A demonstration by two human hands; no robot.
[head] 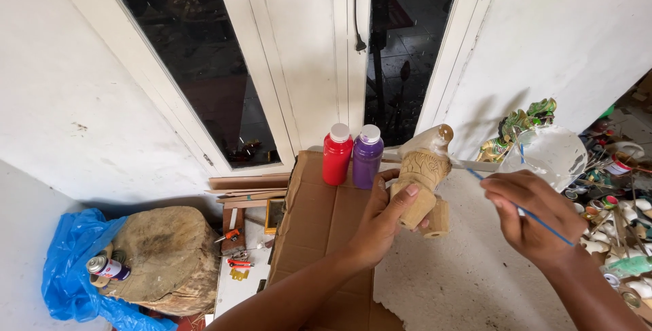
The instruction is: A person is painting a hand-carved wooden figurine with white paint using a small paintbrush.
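my left hand [380, 219] is clamped round the carved wooden figure [422, 181], held up before the red bottle [337, 154] and purple bottle [367, 156]. my right hand [533, 215] pinches a thin blue brush [519, 209], tip near the carving. painting fine detail, i judge; next calls for a steady stroke.

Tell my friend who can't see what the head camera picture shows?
A left hand holds up a carved wooden figure while the right hand points a thin blue paintbrush at it. Behind them, a red bottle and a purple bottle stand on cardboard by a white wall.
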